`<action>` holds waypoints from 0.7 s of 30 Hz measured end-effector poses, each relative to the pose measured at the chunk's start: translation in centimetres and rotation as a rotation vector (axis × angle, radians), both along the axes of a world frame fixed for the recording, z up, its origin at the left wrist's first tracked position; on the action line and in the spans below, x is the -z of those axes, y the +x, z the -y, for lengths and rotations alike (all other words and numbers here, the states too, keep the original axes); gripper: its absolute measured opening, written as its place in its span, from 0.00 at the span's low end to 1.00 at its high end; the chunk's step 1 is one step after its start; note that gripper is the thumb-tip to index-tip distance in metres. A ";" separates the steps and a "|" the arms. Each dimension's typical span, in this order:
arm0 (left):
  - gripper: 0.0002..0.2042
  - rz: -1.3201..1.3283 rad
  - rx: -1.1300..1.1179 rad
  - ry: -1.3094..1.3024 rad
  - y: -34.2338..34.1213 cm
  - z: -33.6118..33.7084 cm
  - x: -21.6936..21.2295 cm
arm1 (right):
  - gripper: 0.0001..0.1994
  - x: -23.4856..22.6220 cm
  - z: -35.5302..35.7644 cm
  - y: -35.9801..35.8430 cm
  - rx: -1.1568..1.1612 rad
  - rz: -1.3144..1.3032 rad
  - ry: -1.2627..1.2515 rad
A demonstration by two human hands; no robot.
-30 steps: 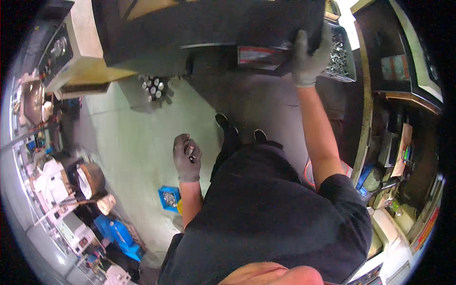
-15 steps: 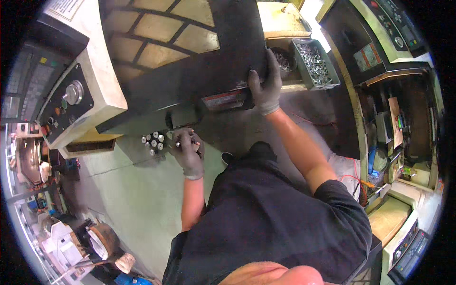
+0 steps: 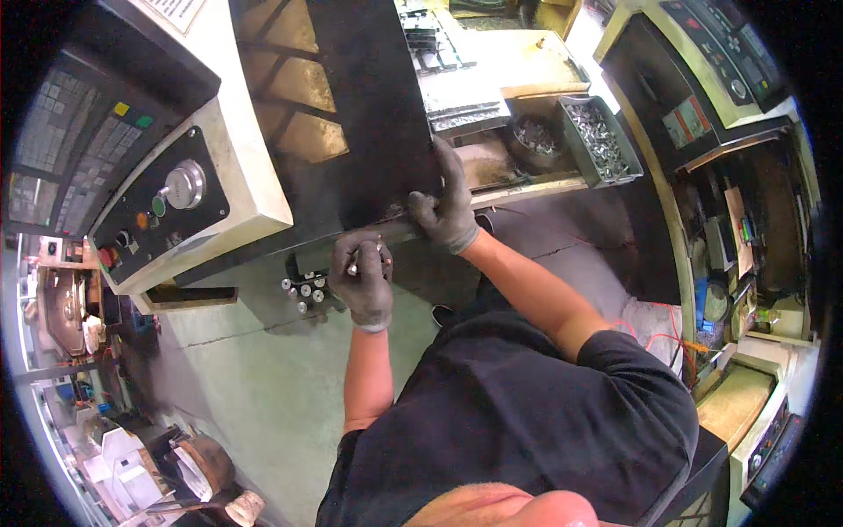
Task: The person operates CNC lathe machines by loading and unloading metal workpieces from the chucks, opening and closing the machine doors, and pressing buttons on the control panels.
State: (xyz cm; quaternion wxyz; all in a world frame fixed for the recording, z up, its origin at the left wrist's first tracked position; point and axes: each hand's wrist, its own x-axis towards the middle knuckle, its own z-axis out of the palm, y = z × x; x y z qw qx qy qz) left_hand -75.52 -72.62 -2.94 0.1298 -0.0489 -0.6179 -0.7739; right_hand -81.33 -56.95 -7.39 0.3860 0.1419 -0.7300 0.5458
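My right hand [image 3: 450,206], in a grey glove, grips the right edge of a black sliding machine door [image 3: 378,132] with a slatted window. Beside it, near the door's lower edge, my gloved left hand [image 3: 362,285] is closed around small metal parts [image 3: 354,266]; the fingers cover most of them, so their exact kind cannot be told. Below and left of that hand stands a cluster of several round silver metal pieces [image 3: 306,291]. Past the door's edge, the machine's lit interior shows a metal fixture [image 3: 461,114].
A grey bin [image 3: 601,140] full of small metal pieces stands right of the door, beside a round dark container [image 3: 536,140] with more. At left juts a control panel [image 3: 184,184] with a knob and buttons. An orange cable [image 3: 663,338] hangs at right.
The door has slid left with my right hand on it, uncovering more of the machine's interior. My left hand stays closed on the small parts and now sits nearer my right hand.
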 end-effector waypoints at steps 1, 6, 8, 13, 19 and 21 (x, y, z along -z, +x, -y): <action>0.03 0.008 -0.014 -0.014 -0.2 0.0 -0.3 | 0.37 0.3 0.4 -0.3 -0.025 -0.017 0.021; 0.03 -0.078 -0.042 -0.025 -2.1 -0.3 -2.0 | 0.38 0.9 3.0 -1.4 -0.165 0.018 0.057; 0.04 -0.272 -0.033 -0.131 -3.6 -0.4 -2.3 | 0.37 -0.3 3.0 -1.1 -0.183 0.064 0.106; 0.04 -0.251 -0.117 -0.283 -6.7 -0.8 -2.3 | 0.24 -1.4 0.9 -3.6 -0.422 0.189 0.076; 0.04 -0.388 -0.310 -0.476 -8.6 -0.7 -1.3 | 0.12 3.1 -0.7 -17.6 -0.403 0.483 -0.645; 0.04 -0.330 -0.337 -0.350 -8.4 -0.8 -1.6 | 0.12 4.2 -0.8 -23.8 -0.381 0.540 -0.777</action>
